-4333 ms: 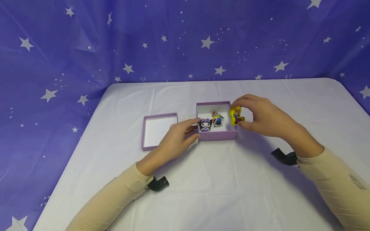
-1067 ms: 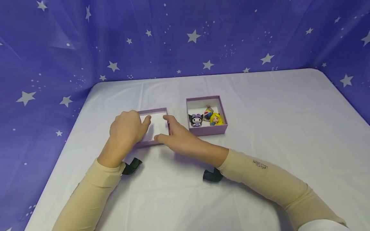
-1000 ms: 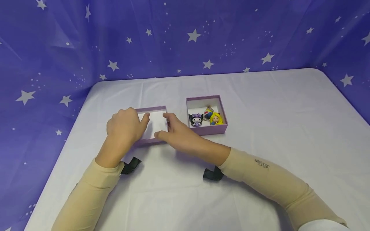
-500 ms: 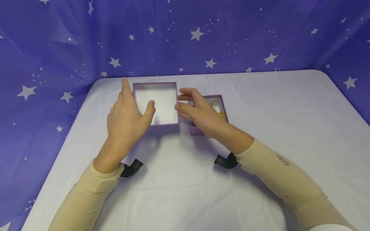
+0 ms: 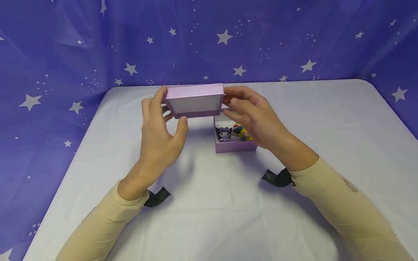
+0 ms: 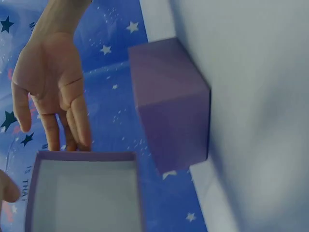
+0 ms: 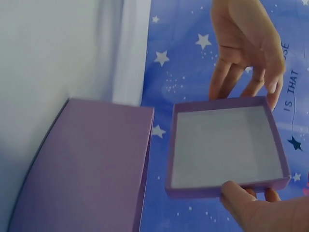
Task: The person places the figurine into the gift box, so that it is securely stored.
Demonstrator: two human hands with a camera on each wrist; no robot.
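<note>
A shallow lilac box lid [image 5: 196, 91] with a white inside hangs in the air between both hands, its inside tilted toward me. My left hand [image 5: 160, 137] holds its left side, thumb apart below the near edge. My right hand [image 5: 264, 119] has its fingertips against the opposite side. Under and right of the lid stands the matching lilac box [image 5: 235, 146], uncovered. Inside it lie a black-hooded figurine [image 5: 224, 135], a yellow-haired figurine [image 5: 245, 135] and a red-white-blue trinket [image 5: 237, 129]. The right hand partly covers the box. Both wrist views show the lid [image 7: 227, 150] beside the box [image 6: 174, 125].
A white cloth [image 5: 209, 224] covers the table. Behind it hangs a purple-blue sheet with white stars [image 5: 228, 54]. Black wrist mounts [image 5: 277, 178] stick out from both beige sleeves.
The right hand has let go of the yellow-haired figurine, now in the box. Both hands have lifted the lid off the table at the left, moved it right toward the box and tilted it.
</note>
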